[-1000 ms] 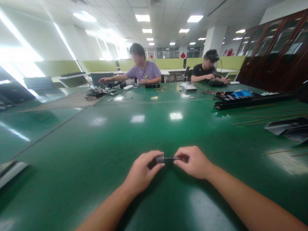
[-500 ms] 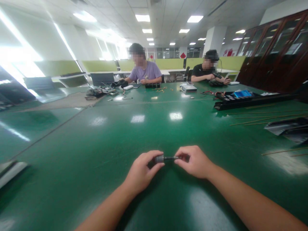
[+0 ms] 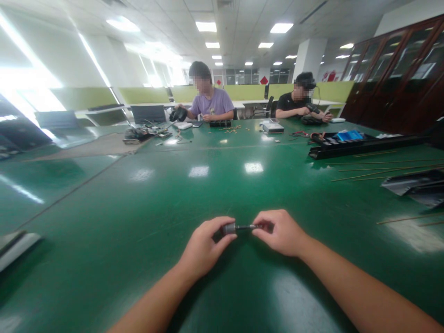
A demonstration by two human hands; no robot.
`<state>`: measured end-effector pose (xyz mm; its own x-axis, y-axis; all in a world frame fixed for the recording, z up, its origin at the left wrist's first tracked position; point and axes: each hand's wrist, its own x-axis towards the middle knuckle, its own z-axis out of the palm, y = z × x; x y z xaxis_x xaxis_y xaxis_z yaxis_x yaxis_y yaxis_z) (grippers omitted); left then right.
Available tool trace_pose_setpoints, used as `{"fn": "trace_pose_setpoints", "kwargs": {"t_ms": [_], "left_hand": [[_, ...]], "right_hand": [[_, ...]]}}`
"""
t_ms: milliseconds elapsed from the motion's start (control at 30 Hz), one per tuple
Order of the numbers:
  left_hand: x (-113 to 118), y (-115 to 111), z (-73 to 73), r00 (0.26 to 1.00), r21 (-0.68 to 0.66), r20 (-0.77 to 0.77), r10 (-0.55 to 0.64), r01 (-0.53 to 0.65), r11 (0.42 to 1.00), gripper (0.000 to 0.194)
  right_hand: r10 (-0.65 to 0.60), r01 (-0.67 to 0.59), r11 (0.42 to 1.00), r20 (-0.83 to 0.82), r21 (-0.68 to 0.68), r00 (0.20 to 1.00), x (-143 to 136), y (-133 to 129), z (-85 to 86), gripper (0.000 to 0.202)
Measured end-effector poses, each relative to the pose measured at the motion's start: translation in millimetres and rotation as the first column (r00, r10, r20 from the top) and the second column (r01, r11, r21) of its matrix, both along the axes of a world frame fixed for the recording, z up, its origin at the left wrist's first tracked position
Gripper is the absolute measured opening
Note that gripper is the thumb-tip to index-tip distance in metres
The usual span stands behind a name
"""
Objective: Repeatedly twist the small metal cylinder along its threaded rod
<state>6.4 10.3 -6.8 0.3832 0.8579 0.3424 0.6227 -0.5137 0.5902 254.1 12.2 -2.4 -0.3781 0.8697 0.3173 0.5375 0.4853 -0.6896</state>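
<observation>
Between thumb and fingers, my left hand (image 3: 204,245) grips the grey cylindrical body of what looks like a small motor (image 3: 230,228). A thin dark shaft (image 3: 244,227) runs from the cylinder to the right, lying level. My right hand (image 3: 279,232) is closed in a pinch at the far end of this shaft, where the fingers partly hide the tip. Both hands are just over the green tabletop (image 3: 173,194), near its front middle.
Thin brass-coloured rods (image 3: 374,173) and bent metal pieces (image 3: 419,187) lie at the right. Behind them is a black tray (image 3: 364,145) of parts. A pale flat object (image 3: 19,249) is at the left edge. Two people (image 3: 211,99) work across the table beside scattered parts.
My hands and the small motor stay almost still. Across the table, the person in purple has raised a dark object off the surface and straightened slightly.
</observation>
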Motion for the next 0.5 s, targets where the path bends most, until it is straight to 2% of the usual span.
{"fn": "trace_pose_setpoints", "kwargs": {"t_ms": [500], "left_hand": [[-0.5,2.8,-2.0,0.999,-0.023,0.028,0.016,-0.016,1.0,0.028]], "right_hand": [[-0.025,0.025,1.0,0.006,-0.014,1.0,1.5,2.3,-3.2,0.005]]}}
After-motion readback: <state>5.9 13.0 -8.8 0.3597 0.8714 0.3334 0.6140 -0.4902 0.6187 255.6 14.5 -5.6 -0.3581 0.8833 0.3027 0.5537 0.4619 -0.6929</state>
